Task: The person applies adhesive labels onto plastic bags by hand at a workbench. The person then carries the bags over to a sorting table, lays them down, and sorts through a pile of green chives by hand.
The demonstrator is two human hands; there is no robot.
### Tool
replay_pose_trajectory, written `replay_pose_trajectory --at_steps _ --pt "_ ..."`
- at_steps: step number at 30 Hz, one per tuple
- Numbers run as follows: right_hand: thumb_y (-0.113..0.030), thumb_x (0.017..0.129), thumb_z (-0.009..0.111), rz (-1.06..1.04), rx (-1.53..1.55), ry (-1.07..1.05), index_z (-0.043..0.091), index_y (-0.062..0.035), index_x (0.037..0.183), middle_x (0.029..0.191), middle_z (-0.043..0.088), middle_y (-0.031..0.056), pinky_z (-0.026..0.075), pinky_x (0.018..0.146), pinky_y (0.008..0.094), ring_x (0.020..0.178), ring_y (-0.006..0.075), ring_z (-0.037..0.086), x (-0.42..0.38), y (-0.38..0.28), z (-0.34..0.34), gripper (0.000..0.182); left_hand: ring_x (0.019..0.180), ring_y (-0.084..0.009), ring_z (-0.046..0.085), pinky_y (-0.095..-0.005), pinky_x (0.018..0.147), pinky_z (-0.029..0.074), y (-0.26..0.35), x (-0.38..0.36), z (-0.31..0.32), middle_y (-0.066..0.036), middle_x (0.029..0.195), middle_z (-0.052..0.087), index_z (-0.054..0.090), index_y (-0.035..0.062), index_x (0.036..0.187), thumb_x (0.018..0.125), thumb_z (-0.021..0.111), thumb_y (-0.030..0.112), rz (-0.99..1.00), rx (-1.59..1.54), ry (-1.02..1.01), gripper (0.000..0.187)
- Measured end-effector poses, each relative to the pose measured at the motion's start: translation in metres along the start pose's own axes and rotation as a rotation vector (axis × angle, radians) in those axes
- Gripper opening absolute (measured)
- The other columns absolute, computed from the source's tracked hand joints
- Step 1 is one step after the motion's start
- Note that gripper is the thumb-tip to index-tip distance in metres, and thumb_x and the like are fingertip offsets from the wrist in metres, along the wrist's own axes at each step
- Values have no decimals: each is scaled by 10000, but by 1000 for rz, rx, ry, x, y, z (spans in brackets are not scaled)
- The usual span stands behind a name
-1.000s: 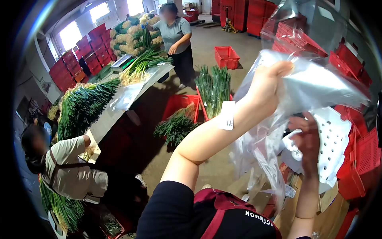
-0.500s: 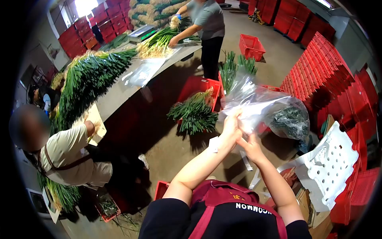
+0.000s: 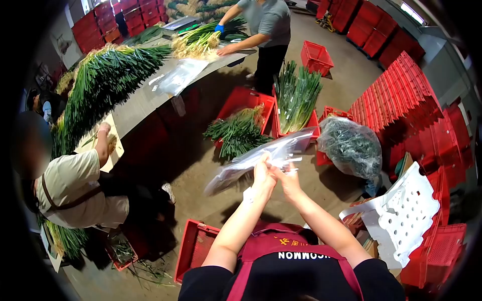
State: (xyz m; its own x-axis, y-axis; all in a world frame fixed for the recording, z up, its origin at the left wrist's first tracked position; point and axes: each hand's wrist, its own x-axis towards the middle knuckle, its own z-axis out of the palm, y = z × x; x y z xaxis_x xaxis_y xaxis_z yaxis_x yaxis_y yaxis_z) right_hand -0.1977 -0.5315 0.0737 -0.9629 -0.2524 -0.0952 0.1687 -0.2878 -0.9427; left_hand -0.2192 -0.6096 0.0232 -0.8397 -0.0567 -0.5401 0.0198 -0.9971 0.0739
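Observation:
Clear plastic bags (image 3: 240, 164), lying flat against each other in what looks like a thin stack, stretch out in front of me to both sides of my hands. My left hand (image 3: 263, 173) is closed on their near edge. Close beside it, my right hand (image 3: 288, 179) also grips the plastic, its fingers partly hidden by shiny folds. Beyond the bags, bundled green onions (image 3: 241, 133) rest in a red crate (image 3: 251, 100). Upright green onions (image 3: 297, 98) in clear wrapping stand in the crate next to it.
A large filled plastic bag (image 3: 350, 145) sits on a red crate to the right. Stacked red crates (image 3: 396, 100) and a white perforated panel (image 3: 409, 215) are further right. At left, a co-worker (image 3: 75, 195) stands by a table (image 3: 145, 108) heaped with green onions (image 3: 110, 90); another person (image 3: 268, 30) handles onions.
The plastic has swung from the upper right to lie flatter across both sides of my hands. My hands are slightly lower and further left. The wrapped onions behind now show more fully.

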Motion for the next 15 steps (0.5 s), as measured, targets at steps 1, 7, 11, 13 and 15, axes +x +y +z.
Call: replay_pose_trajectory --at_steps 1,7,11,13,15 --pt "-68 767 641 25 2 6 475 -40 1092 1004 568 49 414 814 248 919 114 534 3 7 0 366 751 -234 593 -356 721 484 -1 -1 -1 -87 847 610 543 27 886 811 513 120 32 -31 5 123" --pt "-81 745 663 108 -29 179 604 9 793 747 617 52 473 579 245 656 118 588 22 5 15 118 840 -202 573 -344 799 462 -11 4 -23 -85 889 598 544 26 938 852 481 148 164 -25 112 163" --pt "-116 747 651 153 -256 60 613 21 796 730 618 63 450 539 258 612 105 557 31 15 10 150 896 -200 556 -334 789 466 -7 -5 -27 -84 976 566 518 8 1007 875 460 136 88 -73 108 192" --pt "-140 749 646 107 -324 50 616 22 779 703 617 67 450 539 273 606 111 560 36 23 9 168 910 -192 556 -324 811 462 -3 1 -34 -78 993 567 515 14 1020 878 470 155 64 -102 55 205" --pt "-183 738 631 1 -498 39 622 15 731 639 621 85 451 549 306 599 133 583 47 40 2 199 910 -187 557 -320 809 463 -2 -1 -35 -80 1002 569 520 16 1026 875 480 154 54 -110 31 208"
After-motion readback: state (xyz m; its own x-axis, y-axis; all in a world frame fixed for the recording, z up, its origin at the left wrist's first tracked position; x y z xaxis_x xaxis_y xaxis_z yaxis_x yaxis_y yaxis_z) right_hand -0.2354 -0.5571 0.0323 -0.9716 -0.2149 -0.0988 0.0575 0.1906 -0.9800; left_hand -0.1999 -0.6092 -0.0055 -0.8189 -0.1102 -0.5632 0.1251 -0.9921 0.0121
